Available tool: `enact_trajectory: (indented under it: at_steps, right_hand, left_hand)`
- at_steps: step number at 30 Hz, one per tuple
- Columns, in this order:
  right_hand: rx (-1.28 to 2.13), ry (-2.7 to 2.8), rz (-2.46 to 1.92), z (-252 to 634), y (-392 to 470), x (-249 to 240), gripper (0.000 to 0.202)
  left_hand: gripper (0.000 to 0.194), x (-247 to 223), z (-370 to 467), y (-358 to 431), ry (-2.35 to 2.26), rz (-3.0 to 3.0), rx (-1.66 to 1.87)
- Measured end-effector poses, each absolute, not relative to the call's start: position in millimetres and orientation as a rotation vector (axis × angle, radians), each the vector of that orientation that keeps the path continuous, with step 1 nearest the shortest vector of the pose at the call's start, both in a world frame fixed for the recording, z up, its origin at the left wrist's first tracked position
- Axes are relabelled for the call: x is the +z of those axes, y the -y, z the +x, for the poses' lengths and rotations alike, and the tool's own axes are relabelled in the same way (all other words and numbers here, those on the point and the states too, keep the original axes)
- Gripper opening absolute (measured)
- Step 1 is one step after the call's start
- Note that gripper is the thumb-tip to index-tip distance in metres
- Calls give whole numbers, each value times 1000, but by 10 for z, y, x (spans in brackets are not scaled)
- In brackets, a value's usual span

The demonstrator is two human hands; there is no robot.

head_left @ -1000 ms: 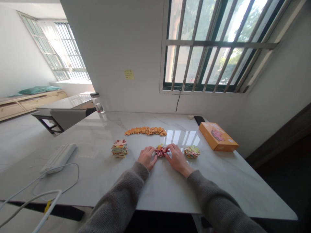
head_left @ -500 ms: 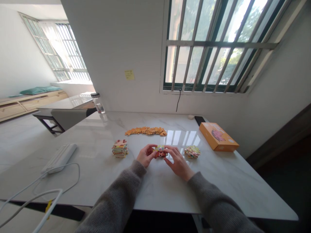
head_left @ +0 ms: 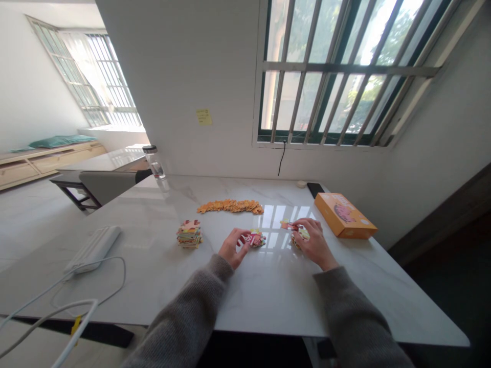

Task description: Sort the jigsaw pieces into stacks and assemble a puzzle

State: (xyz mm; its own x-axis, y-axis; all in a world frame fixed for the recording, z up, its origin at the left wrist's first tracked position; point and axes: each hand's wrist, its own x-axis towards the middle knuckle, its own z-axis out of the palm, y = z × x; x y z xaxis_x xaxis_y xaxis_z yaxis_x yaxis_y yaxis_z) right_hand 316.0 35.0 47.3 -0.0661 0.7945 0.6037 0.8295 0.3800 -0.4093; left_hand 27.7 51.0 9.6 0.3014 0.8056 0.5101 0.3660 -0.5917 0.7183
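My left hand (head_left: 233,249) rests at the left edge of the middle stack of puzzle pieces (head_left: 258,239), its thumb and forefinger closed about that edge. Pink and red show on the stack's top. Over to the right, my right hand (head_left: 313,242) pinches a reddish puzzle piece (head_left: 286,225) above the right pile of pale puzzle pieces (head_left: 303,235). The hand partly hides this pile. A taller stack of puzzle pieces (head_left: 189,234) stands left of my left hand.
Behind the stacks lies a row of overlapping orange pieces (head_left: 230,206). An orange box (head_left: 345,215) and a black phone (head_left: 315,190) are at the right. A white power strip (head_left: 93,249) with cables lies left; a bottle (head_left: 154,162) stands at the far left edge.
My right hand has left the middle stack and moved right with a reddish puzzle piece, over the right pile. My left hand has stayed beside the middle stack.
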Motion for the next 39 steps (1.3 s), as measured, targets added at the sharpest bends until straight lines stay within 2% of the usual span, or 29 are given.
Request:
enact_trajectory:
  at_steps: [6, 15, 18, 23, 30, 33, 39]
  right_hand:
    - [22, 1920, -1587, 3649, -391, 415, 13]
    - [99, 2045, -1584, 3781, -391, 281, 12]
    - [37, 2025, -1586, 3675, -413, 244, 27]
    - [-18, 2115, -1726, 3514, -506, 261, 72]
    - [285, 2321, -1889, 3512, -725, 370, 96]
    - [330, 2385, -1907, 3481, -817, 410, 87]
    - [309, 2476, -1916, 3445, -925, 464, 50]
  left_hand:
    - [39, 46, 260, -543, -1076, 2102, 1271]
    - [31, 67, 249, -533, -1129, 2154, 1191]
    - [29, 98, 248, -525, -1127, 2188, 1174]
    - [25, 118, 250, -517, -1125, 2226, 1173]
    - [20, 115, 252, -525, -1114, 2248, 1171]
    - [19, 121, 246, -530, -1114, 2262, 1157]
    - [19, 130, 240, -526, -1111, 2262, 1144]
